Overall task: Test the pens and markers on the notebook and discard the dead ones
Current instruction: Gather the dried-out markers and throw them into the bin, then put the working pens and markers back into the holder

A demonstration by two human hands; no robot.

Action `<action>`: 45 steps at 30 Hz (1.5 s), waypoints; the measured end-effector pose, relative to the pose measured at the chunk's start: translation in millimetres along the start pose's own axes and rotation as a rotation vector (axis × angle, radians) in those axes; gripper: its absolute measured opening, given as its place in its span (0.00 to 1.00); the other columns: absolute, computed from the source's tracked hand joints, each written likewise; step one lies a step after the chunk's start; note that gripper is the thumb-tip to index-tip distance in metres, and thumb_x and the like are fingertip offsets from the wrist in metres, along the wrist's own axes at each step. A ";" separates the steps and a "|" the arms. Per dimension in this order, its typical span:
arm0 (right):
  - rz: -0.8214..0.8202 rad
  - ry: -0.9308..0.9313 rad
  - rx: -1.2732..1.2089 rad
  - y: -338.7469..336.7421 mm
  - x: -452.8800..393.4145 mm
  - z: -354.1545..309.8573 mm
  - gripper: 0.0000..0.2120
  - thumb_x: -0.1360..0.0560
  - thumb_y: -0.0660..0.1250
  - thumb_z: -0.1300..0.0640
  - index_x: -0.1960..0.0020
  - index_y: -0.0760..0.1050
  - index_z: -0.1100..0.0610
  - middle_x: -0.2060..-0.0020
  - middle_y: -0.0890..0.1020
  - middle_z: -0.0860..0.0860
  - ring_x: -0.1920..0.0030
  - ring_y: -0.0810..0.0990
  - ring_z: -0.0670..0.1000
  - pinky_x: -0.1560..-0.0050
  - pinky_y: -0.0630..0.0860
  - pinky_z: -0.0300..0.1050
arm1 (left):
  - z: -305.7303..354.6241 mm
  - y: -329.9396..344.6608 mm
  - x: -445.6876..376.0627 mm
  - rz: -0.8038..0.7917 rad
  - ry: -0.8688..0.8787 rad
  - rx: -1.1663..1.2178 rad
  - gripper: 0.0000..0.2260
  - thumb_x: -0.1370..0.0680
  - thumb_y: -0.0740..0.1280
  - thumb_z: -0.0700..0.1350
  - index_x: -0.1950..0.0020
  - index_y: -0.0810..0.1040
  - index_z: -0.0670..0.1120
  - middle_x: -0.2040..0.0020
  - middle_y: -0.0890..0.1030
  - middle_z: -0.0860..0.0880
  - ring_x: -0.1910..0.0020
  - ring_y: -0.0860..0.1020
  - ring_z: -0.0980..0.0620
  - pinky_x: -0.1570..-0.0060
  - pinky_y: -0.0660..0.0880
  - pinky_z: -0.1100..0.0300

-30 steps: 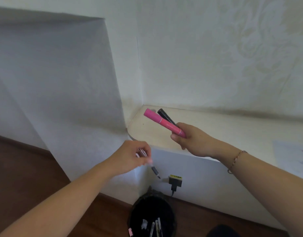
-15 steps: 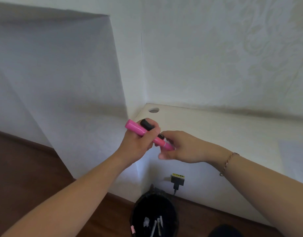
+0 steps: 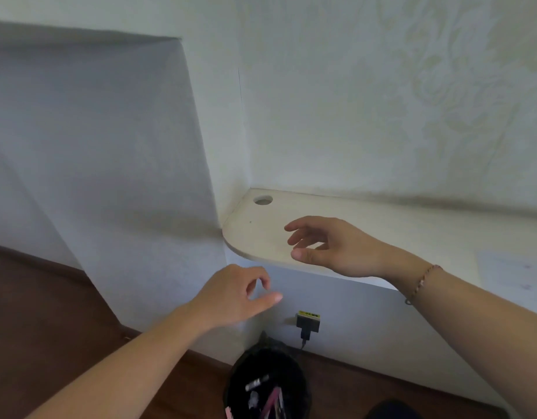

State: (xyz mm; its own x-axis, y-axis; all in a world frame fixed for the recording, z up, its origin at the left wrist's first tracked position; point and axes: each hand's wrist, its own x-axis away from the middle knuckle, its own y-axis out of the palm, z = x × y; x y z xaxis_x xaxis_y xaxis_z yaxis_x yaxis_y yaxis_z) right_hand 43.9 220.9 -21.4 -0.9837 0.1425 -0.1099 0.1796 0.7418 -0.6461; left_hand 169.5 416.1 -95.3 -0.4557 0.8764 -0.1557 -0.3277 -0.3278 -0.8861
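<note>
Hanging in the air over a black bin (image 3: 234, 385), both hands hold nothing. The left hand (image 3: 231, 294) is low and near the middle, in front of the white side of the desk. Its fingers (image 3: 256, 281) are loosely curled and its thumb sticks out to the right, with a small gap between thumb and fingers. The right hand (image 3: 337, 246) is higher and a bit farther away, over the rounded corner of the pale desk top (image 3: 261, 234). Its fingers are spread apart and a little bent, pointing left, and its thumb is just below them. A thin bracelet (image 3: 421, 282) goes round that wrist.

The pens are not in either hand. A pink marker (image 3: 271, 402) is down inside the bin, well below the fingers of the left hand, near the bottom edge of the view. It looks blurred. Other pens lie beside it in the bin: a pale one (image 3: 256, 383) to its left looks grey or silver, but it is too blurry to tell more.

A black plug (image 3: 307, 323) with a yellow label sits on the white wall just above the bin, right of the left thumb. A round hole (image 3: 263, 200) is in the far left corner of the desk top. A sheet of paper (image 3: 512, 267) lies on the desk far to the right. The floor (image 3: 34, 303) on the left is dark brown wood
</note>
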 end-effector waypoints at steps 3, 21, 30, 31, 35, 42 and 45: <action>0.066 0.005 -0.009 -11.0 13.4 2.3 0.16 0.26 0.71 0.50 0.40 0.75 0.48 0.49 0.82 0.44 0.47 0.80 0.41 0.44 0.77 0.40 | 29.3 -8.6 -14.8 0.190 0.181 0.092 0.10 0.24 0.66 0.60 0.62 0.74 0.57 0.75 0.69 0.58 0.73 0.69 0.57 0.68 0.61 0.73; 1.096 0.413 0.210 -197.5 311.5 85.4 0.07 0.26 0.70 0.60 0.58 0.80 0.49 0.60 0.83 0.42 0.59 0.80 0.37 0.55 0.76 0.30 | 381.4 121.6 -100.2 -0.023 1.072 -0.063 0.34 0.32 0.71 0.65 0.31 0.67 0.54 0.34 0.69 0.51 0.39 0.70 0.48 0.43 0.71 0.52; 1.122 0.635 0.273 -221.6 385.5 146.4 0.04 0.26 0.69 0.60 0.56 0.81 0.53 0.59 0.85 0.48 0.56 0.83 0.47 0.61 0.74 0.30 | 420.2 143.8 -115.3 0.231 1.475 -0.476 0.27 0.31 0.65 0.42 0.31 0.71 0.52 0.28 0.62 0.48 0.28 0.60 0.41 0.29 0.51 0.33; 1.097 0.657 0.299 -225.3 387.8 151.7 0.03 0.26 0.69 0.61 0.55 0.81 0.55 0.59 0.85 0.48 0.56 0.82 0.47 0.63 0.71 0.25 | 412.7 139.2 -117.7 0.260 1.510 -0.485 0.24 0.30 0.62 0.41 0.34 0.74 0.52 0.28 0.65 0.48 0.27 0.61 0.40 0.30 0.52 0.32; 0.951 0.723 0.414 -237.0 391.4 157.9 0.06 0.28 0.69 0.62 0.56 0.78 0.51 0.57 0.84 0.47 0.55 0.81 0.47 0.56 0.73 0.28 | 380.4 131.9 -120.3 0.190 1.467 -0.658 0.14 0.29 0.57 0.40 0.49 0.77 0.51 0.52 0.80 0.51 0.51 0.78 0.43 0.35 0.63 0.35; 0.503 0.892 0.675 -223.7 360.5 166.5 0.10 0.29 0.64 0.50 0.48 0.76 0.47 0.58 0.79 0.43 0.52 0.76 0.49 0.56 0.74 0.43 | 360.2 135.1 -126.4 -0.217 1.097 -0.459 0.18 0.29 0.60 0.66 0.52 0.75 0.54 0.53 0.73 0.53 0.58 0.72 0.49 0.55 0.70 0.55; 0.547 0.940 0.622 -219.4 348.1 173.2 0.11 0.27 0.63 0.52 0.46 0.75 0.51 0.60 0.77 0.48 0.57 0.77 0.52 0.58 0.76 0.44 | 347.0 130.8 -134.1 -0.200 1.174 -0.628 0.31 0.35 0.59 0.72 0.39 0.72 0.56 0.42 0.73 0.52 0.47 0.74 0.48 0.38 0.65 0.46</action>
State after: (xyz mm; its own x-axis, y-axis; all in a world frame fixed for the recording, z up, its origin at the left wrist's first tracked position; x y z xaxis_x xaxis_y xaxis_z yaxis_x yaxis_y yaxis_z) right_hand -339.7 -5.7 -48.7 -0.3472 0.9358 -0.0607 0.2743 0.0394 -0.9608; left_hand -99.4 133.4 -38.8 0.6320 0.7750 -0.0001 0.2710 -0.2211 -0.9368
